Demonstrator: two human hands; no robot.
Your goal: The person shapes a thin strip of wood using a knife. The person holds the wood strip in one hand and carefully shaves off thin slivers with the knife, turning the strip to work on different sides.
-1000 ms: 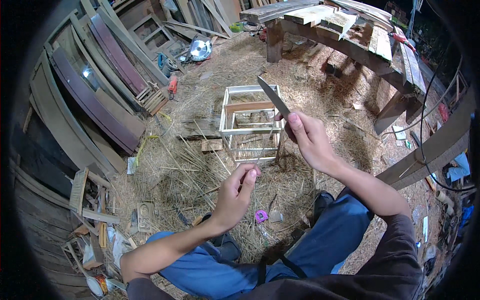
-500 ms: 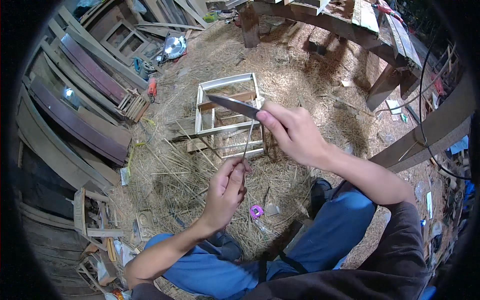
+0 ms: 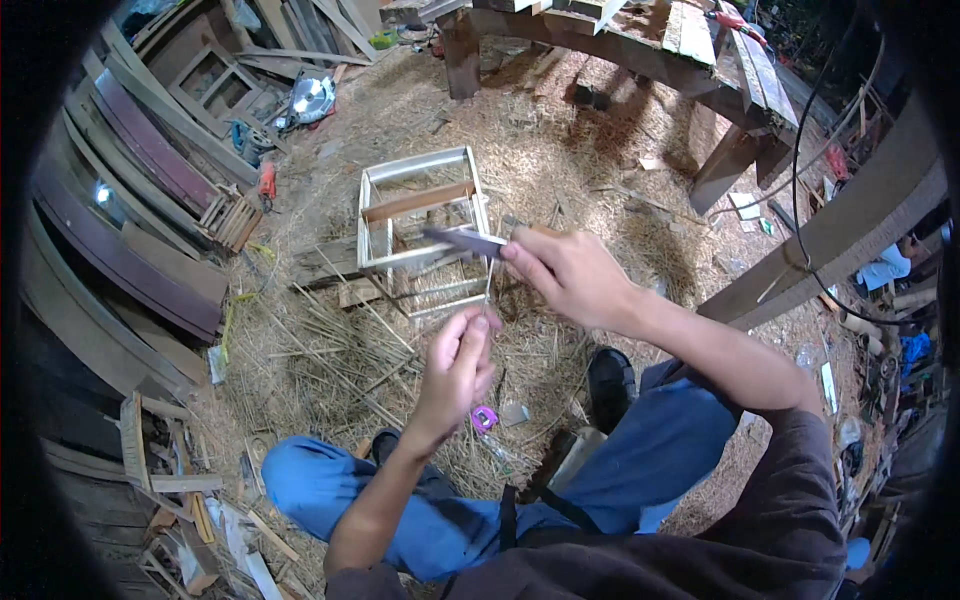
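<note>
My right hand (image 3: 570,275) is closed round a knife, whose dark blade (image 3: 466,240) points left and is smeared by motion. Below it, my left hand (image 3: 460,365) pinches a thin pale strip of wood or bamboo (image 3: 489,282) that stands nearly upright. The strip's upper end meets the blade near my right thumb; whether the edge bites into it I cannot tell. Beyond both hands, a pale wooden frame (image 3: 415,155) with a brown crossbar rests on the ground. Cut thin sticks (image 3: 340,350) lie strewn around my feet.
A pink tape measure (image 3: 483,418) lies between my feet. Circular saw (image 3: 310,98) and orange power tool (image 3: 267,185) sit at the far left, near leaning boards (image 3: 80,240). A wooden bench (image 3: 600,45) stands at the back, a thick beam (image 3: 830,255) at the right.
The blade has dropped and moved nearer my left hand, now blurred. The view has shifted, so the frame and floor appear further left. Both hands keep their holds.
</note>
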